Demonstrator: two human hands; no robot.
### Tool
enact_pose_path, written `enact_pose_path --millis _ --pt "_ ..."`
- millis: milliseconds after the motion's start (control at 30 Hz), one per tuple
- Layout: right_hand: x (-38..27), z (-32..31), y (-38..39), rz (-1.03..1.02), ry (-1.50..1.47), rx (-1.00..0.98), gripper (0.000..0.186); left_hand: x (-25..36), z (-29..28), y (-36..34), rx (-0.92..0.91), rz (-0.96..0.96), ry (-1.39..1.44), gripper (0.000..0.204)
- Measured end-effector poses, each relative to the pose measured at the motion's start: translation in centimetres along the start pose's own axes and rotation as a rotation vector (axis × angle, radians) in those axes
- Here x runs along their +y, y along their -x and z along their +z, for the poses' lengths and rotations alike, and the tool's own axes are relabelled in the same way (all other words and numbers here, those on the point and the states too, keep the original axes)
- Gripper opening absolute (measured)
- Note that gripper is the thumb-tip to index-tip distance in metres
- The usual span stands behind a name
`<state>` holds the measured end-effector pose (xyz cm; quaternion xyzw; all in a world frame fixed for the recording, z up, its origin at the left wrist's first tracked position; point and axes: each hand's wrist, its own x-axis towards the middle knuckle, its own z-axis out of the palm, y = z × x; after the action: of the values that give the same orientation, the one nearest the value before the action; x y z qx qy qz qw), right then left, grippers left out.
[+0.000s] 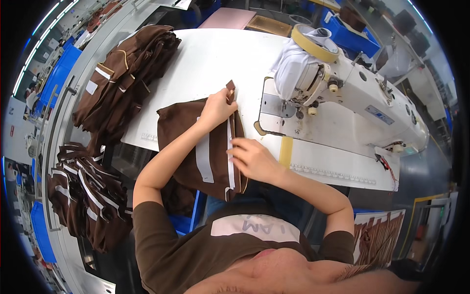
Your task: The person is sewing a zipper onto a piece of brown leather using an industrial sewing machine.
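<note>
A brown fabric piece (pixel 183 147) lies over the front edge of the white sewing table, its lower end hanging toward my body. A wide pale grey strip (pixel 203 159) runs down its middle, and a narrow white strip (pixel 230 169) follows its right edge beside gold-coloured edging. My left hand (pixel 219 110) is closed on the far right corner, where a brown tab (pixel 230 85) sticks out past the fingers. Nearer to me, my right hand (pixel 257 159) pinches the right edge at the white strip. The fingertips' underside is hidden.
Right of the fabric stands a white sewing machine (pixel 352 83), its needle area over a metal plate (pixel 278 105). A yellow tape roll (pixel 316 44) rests on its head. Brown garment pieces are piled at the far left (pixel 132 68), with another striped bundle (pixel 90 196) hanging below.
</note>
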<state>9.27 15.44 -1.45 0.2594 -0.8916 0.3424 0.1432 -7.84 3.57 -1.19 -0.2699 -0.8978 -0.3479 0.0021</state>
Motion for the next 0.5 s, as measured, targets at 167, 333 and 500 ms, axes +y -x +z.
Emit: enact_pose_path --millis 167,333,500 --pt "2.8 -3.0 -2.9 0.457 -0.320 0.289 0.027 2.1 -2.6 2.3 -0.123 -0.187 0.799 0.010" --pt "3.0 -5.7 -6.8 0.485 -0.670 0.225 0.031 3.9 -4.6 4.3 -0.182 -0.163 1.003 0.015" --pt "0.4 -7.9 -7.7 0.504 -0.584 0.295 0.027 5.5 -5.5 4.8 -0.027 -0.022 0.860 0.020"
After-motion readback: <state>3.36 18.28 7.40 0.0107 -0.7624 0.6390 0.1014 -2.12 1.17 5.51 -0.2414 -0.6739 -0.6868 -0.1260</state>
